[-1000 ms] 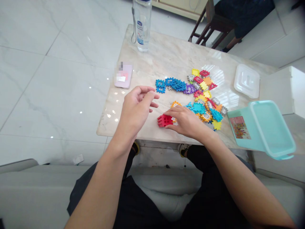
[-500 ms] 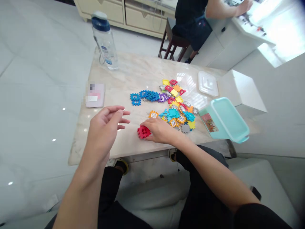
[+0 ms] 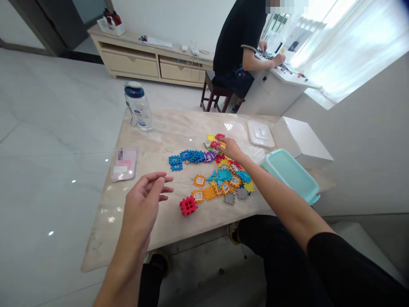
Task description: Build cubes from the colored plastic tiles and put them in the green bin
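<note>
My left hand (image 3: 145,194) hovers over the near left part of the table, fingers apart and holding nothing. My right hand (image 3: 232,150) reaches to the far side of a pile of interlocking plastic tiles. Its thumb and fingertips close around a red interlocking tile (image 3: 215,145). A small red stack of tiles (image 3: 188,206) sits near the front edge, between the hands. Beside it runs a row of orange tiles (image 3: 210,193). Blue tiles (image 3: 194,156), purple tiles (image 3: 209,157) and turquoise tiles (image 3: 223,174) lie further back.
A water bottle (image 3: 139,108) stands at the table's back left, with a pinkish flat item (image 3: 128,164) nearer. At the right are a clear lid (image 3: 260,133), a mint plastic box (image 3: 289,172) and a white box (image 3: 303,138). Another person (image 3: 238,42) sits at a counter beyond.
My right hand has left the red stack near the front and moved to the pile's far side. My left hand keeps its pose. The view has tilted up.
</note>
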The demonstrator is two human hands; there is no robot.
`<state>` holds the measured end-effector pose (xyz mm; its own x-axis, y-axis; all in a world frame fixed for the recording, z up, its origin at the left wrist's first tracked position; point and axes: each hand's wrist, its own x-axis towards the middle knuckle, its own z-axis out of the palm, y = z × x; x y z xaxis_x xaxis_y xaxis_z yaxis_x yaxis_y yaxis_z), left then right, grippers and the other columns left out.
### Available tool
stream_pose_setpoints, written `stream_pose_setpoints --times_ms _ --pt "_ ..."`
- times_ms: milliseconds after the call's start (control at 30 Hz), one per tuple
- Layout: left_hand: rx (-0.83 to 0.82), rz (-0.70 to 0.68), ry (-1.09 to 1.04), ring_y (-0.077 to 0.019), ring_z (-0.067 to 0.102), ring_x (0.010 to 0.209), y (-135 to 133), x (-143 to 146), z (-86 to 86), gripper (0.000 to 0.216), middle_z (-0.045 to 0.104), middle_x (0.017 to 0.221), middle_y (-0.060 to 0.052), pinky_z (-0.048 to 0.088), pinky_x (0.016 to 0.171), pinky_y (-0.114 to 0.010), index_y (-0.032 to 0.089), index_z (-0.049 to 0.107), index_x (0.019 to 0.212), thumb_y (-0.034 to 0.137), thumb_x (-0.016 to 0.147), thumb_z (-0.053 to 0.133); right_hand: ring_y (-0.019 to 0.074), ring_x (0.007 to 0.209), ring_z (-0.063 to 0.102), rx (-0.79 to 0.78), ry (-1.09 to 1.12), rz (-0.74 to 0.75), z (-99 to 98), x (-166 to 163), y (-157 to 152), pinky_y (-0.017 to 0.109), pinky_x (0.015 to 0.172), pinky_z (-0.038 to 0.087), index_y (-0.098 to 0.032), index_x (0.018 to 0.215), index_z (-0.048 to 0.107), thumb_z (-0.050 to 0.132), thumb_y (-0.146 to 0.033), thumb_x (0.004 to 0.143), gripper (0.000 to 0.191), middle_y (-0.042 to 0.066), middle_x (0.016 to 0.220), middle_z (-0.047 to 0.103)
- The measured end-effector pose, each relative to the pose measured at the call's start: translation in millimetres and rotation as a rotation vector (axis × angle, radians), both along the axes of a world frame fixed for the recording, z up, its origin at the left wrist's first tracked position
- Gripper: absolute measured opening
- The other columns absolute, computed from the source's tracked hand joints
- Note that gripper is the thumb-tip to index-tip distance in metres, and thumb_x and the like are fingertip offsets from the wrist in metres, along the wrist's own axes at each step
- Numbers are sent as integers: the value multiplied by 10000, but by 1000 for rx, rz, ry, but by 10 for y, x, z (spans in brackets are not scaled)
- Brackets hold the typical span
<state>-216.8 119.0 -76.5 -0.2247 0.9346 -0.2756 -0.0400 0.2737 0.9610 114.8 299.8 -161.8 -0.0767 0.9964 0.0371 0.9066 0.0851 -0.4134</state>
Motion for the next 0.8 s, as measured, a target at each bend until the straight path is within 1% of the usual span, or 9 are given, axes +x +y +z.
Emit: stream_pose_setpoints --times_ms 100,200,267,367,433,533,633,700,800 --pt "4 -3 10 -208 741 832 27 -5 -32 364 828 1101 -86 551 727 -313 212 746 1121 498 898 781 296 1202 697 -20 -35 -10 -210 -5 192 483 1124 540 -122 1268 718 769 -382 1007 372 203 1302 776" --pt "-1 -33 4 -209 738 815 49 4 -56 353 828 1095 -96 554 728 -324 207 745 1125 494 920 767 293 1146 698 -27 -43 -11 -354 -51 269 478 1083 556 -103 1272 709 766 -382 997 396 219 1287 771" --pt "-3 -61 6 -209 740 812 56 16 -74 363 830 1095 -100 552 726 -326 204 745 1132 501 925 769 309 1157 699 -13 -30 -15 -357 -87 280 495 1086 555 -90 1302 702 763 -375 991 426 237 1305 761" --pt "0 -94 22 -203 744 817 50 41 -108 371 831 1108 -104 552 731 -321 197 740 1144 498 930 768 332 1264 683 34 16 -16 -183 -160 162 517 1148 527 -113 1402 673 793 -359 967 514 224 1373 743" --pt "3 -117 36 -202 750 823 34 71 -126 378 831 1103 -107 554 734 -316 191 734 1144 504 934 764 321 1335 664 92 92 32 28 -234 -66 522 1194 503 -165 1476 641 811 -333 959 570 182 1417 735" --pt "9 -157 65 -221 765 847 -6 156 -128 430 830 1068 -113 557 721 -314 188 734 1132 558 919 781 313 1387 643 196 304 276 383 -372 -632 572 1242 471 -241 1558 586 829 -285 957 650 129 1465 722" --pt "26 -193 91 -232 769 870 -72 279 -116 484 833 1080 -127 563 712 -311 185 759 1108 620 902 798 284 1434 611 136 409 492 649 -498 -1267 557 1250 486 -323 1643 497 798 -238 994 720 86 1498 705" --pt "31 -229 85 -230 767 869 -121 363 -126 489 839 1086 -124 573 717 -309 189 791 1107 628 893 814 273 1435 603 80 436 579 736 -553 -1574 550 1248 498 -357 1670 464 765 -186 1012 744 77 1512 692" --pt "19 -316 87 -230 767 827 -174 455 -179 423 852 995 -97 588 723 -312 197 836 1061 578 878 849 272 1423 611 -4 434 639 713 -603 -1769 560 1233 522 -393 1675 469 706 -107 1023 751 79 1503 685"
